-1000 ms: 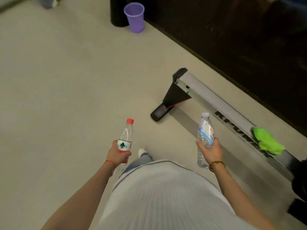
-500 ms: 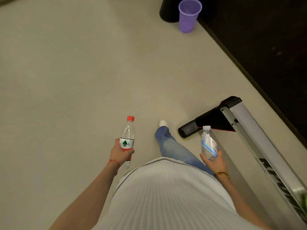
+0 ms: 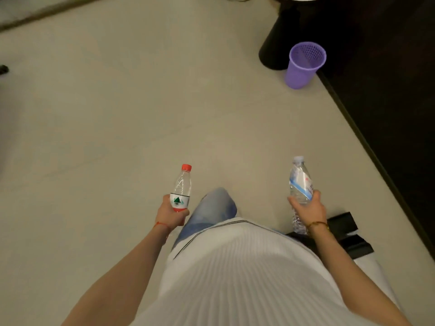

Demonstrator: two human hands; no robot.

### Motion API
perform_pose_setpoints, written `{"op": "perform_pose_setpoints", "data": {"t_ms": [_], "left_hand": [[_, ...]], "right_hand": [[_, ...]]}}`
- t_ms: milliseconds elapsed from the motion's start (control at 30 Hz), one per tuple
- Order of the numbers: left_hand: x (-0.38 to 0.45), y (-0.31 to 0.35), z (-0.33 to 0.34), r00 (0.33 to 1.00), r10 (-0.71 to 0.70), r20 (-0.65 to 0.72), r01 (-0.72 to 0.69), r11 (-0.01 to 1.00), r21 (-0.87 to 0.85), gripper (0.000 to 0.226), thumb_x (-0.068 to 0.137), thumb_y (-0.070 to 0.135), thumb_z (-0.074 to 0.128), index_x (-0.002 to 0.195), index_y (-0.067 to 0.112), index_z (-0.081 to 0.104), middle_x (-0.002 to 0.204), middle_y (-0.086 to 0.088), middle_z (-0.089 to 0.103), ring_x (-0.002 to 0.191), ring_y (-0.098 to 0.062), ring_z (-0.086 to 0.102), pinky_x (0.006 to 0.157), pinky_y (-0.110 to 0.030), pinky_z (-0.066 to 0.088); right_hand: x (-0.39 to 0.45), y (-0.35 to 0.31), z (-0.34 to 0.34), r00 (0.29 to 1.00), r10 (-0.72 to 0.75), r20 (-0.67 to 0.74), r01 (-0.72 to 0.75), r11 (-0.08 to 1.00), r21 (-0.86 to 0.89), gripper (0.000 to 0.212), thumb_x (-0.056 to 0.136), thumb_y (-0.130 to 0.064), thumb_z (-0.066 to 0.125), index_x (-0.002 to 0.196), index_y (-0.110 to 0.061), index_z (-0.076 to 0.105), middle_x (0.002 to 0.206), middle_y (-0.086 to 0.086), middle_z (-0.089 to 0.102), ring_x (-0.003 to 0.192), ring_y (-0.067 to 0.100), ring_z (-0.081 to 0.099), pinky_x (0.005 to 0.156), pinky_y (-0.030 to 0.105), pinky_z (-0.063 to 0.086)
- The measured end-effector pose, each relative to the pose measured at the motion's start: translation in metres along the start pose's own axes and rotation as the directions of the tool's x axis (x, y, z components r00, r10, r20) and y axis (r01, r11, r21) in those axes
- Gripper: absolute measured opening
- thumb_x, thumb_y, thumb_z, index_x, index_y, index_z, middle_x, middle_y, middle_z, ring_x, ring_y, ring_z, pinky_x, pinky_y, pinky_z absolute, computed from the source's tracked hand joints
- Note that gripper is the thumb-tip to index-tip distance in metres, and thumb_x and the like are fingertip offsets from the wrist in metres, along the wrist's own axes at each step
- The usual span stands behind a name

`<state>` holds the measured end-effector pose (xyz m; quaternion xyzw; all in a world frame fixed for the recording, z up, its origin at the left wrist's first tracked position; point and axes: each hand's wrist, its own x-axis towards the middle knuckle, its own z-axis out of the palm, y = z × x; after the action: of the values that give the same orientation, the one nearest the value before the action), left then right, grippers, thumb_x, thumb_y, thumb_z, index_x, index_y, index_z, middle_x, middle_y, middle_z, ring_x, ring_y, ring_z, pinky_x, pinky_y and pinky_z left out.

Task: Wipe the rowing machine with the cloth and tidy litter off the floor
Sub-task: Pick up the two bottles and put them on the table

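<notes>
fingers of the left hand (image 3: 170, 211) curled round a clear ribbed red-capped bottle (image 3: 181, 189) held upright, right hand (image 3: 307, 208) gripping a crinkled clear white-capped bottle (image 3: 300, 184), both well short of the purple perforated plastic bin (image 3: 303, 65), forearms extended forward

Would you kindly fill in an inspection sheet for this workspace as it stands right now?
Surface: pale floor, bare ahead of the person.
Job's things: red-capped bottle and blue-labelled bottle, both upright in hand; rowing machine's black end at lower right; cloth not seen.
Clutter: nothing seen on the floor.
Grippers: left hand grips the red-capped bottle; right hand grips the blue-labelled bottle.
Cables: nothing seen.
Surroundings: purple basket beside a black base; dark flooring on the right.
</notes>
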<state>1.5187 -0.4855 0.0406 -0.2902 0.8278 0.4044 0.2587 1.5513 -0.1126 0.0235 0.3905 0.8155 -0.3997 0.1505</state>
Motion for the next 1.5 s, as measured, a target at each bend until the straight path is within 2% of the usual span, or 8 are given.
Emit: {"op": "perform_pose_setpoints", "data": {"t_ms": [233, 400, 600, 767, 1000, 1133, 1233, 1500], "left_hand": [[0.129, 0.122, 0.007, 1.0, -0.024, -0.005, 0.024, 1.0, -0.005, 0.049, 0.07, 0.01, 0.069, 0.112, 0.012, 0.044, 0.095, -0.012, 0.065, 0.069, -0.017, 0.059, 0.052, -0.021, 0.044], [0.231, 0.258, 0.004, 0.995, 0.095, 0.036, -0.097, 0.993, 0.072, 0.053, 0.071, 0.007, 0.069, 0.116, 0.009, 0.042, 0.096, -0.01, 0.061, 0.075, -0.022, 0.058, 0.054, -0.023, 0.04], [0.317, 0.424, 0.009, 0.964, 0.24, 0.111, -0.252, 0.961, 0.112, 0.047, 0.072, 0.007, 0.068, 0.108, 0.018, 0.039, 0.087, -0.004, 0.06, 0.063, -0.012, 0.056, 0.048, -0.022, 0.042], [0.389, 0.53, 0.036, 0.947, 0.263, 0.183, -0.288, 0.949, 0.126, 0.046, 0.074, 0.005, 0.067, 0.107, 0.019, 0.038, 0.085, -0.002, 0.058, 0.06, -0.009, 0.054, 0.046, -0.019, 0.043], [0.48, 0.662, 0.074, 0.954, 0.237, 0.186, -0.269, 0.947, 0.175, 0.049, 0.073, 0.006, 0.069, 0.111, 0.015, 0.04, 0.086, -0.003, 0.058, 0.06, -0.009, 0.054, 0.046, -0.019, 0.039], [0.523, 0.742, 0.087, 0.956, 0.252, 0.153, -0.278, 0.944, 0.179, 0.053, 0.069, 0.01, 0.07, 0.113, 0.017, 0.041, 0.089, -0.006, 0.063, 0.065, -0.018, 0.063, 0.052, -0.03, 0.054], [0.552, 0.801, 0.096, 0.941, 0.301, 0.152, -0.327, 0.927, 0.186, 0.056, 0.068, 0.014, 0.073, 0.113, 0.019, 0.04, 0.093, -0.009, 0.064, 0.07, -0.025, 0.066, 0.057, -0.037, 0.059], [0.643, 0.965, 0.128, 0.861, 0.447, 0.241, -0.492, 0.853, 0.173, 0.057, 0.075, 0.019, 0.075, 0.119, 0.012, 0.041, 0.1, -0.004, 0.061, 0.073, -0.012, 0.058, 0.058, -0.016, 0.045]], "right_hand": [[0.135, -0.107, -0.001, 1.0, -0.005, -0.003, 0.005, 1.0, -0.002, 0.051, 0.075, -0.044, 0.071, 0.103, -0.018, 0.038, 0.094, 0.009, 0.059, 0.081, 0.032, 0.06, 0.073, 0.037, 0.052], [0.222, -0.173, -0.006, 0.995, 0.089, -0.033, -0.087, 0.994, 0.062, 0.053, 0.076, -0.042, 0.072, 0.108, -0.016, 0.038, 0.097, 0.012, 0.06, 0.081, 0.032, 0.06, 0.069, 0.035, 0.05], [0.294, -0.233, -0.035, 0.968, 0.233, -0.095, -0.217, 0.963, 0.158, 0.053, 0.076, -0.041, 0.072, 0.106, -0.019, 0.036, 0.098, 0.013, 0.06, 0.08, 0.032, 0.059, 0.07, 0.035, 0.05], [0.377, -0.277, -0.056, 0.951, 0.286, -0.122, -0.262, 0.948, 0.182, 0.056, 0.076, -0.042, 0.073, 0.111, -0.017, 0.036, 0.097, 0.015, 0.061, 0.078, 0.031, 0.061, 0.067, 0.035, 0.051], [0.535, -0.38, -0.111, 0.967, 0.22, -0.13, -0.19, 0.958, 0.215, 0.06, 0.079, -0.04, 0.072, 0.119, -0.015, 0.036, 0.103, 0.012, 0.058, 0.077, 0.026, 0.06, 0.058, 0.024, 0.046], [0.618, -0.451, -0.149, 0.981, 0.144, -0.129, -0.109, 0.964, 0.243, 0.057, 0.078, -0.038, 0.072, 0.117, -0.02, 0.035, 0.105, 0.009, 0.058, 0.083, 0.025, 0.062, 0.061, 0.027, 0.051], [0.67, -0.506, -0.171, 0.985, 0.079, -0.152, -0.037, 0.965, 0.261, 0.058, 0.079, -0.035, 0.073, 0.121, -0.02, 0.035, 0.107, 0.004, 0.056, 0.088, 0.021, 0.061, 0.058, 0.021, 0.048], [0.795, -0.631, -0.182, 0.963, 0.081, -0.258, 0.03, 0.916, 0.401, 0.065, 0.076, -0.034, 0.076, 0.126, -0.014, 0.04, 0.109, 0.001, 0.052, 0.097, 0.016, 0.053, 0.075, 0.024, 0.047]]}}
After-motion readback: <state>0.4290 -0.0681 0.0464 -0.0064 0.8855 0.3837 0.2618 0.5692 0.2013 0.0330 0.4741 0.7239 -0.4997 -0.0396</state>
